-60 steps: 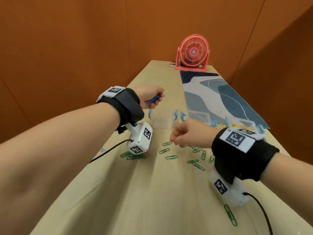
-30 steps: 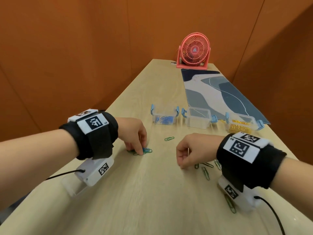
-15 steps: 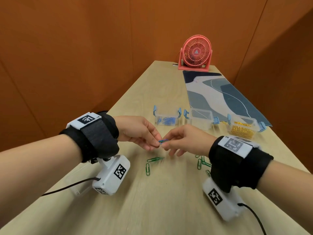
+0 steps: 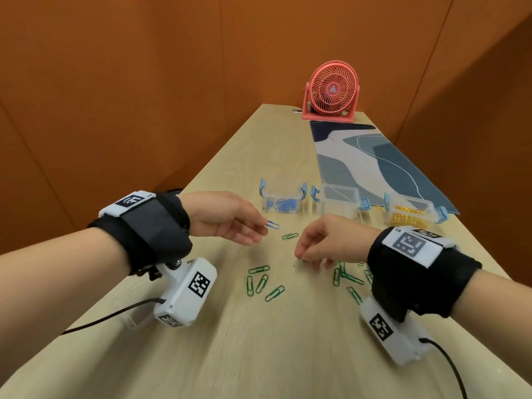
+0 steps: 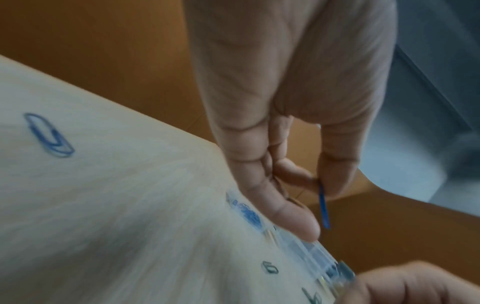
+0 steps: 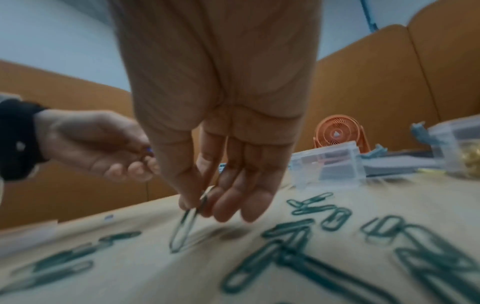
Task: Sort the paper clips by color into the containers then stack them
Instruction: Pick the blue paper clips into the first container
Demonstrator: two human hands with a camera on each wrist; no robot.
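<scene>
My left hand (image 4: 263, 228) pinches a blue paper clip (image 4: 272, 225) between thumb and forefinger, just above the table and in front of the clear container of blue clips (image 4: 280, 201). The left wrist view shows the same blue clip (image 5: 323, 207) hanging from my left hand (image 5: 322, 189). My right hand (image 4: 300, 257) is low over the table. In the right wrist view my right hand (image 6: 200, 203) pinches a green clip (image 6: 185, 228) whose tip touches the wood. Beside the blue container stand an empty container (image 4: 339, 198) and one with yellow clips (image 4: 411, 214).
Several green clips (image 4: 262, 283) lie loose between and under my hands, one (image 4: 290, 236) nearer the containers. Another blue clip (image 5: 48, 135) lies on the table to the left. A patterned mat (image 4: 374, 165) and a red fan (image 4: 331, 90) are at the far end.
Half a second ago both hands held clips together at the centre. Now they have parted: the left keeps the blue clip, the right has dropped to the table with a green one.
</scene>
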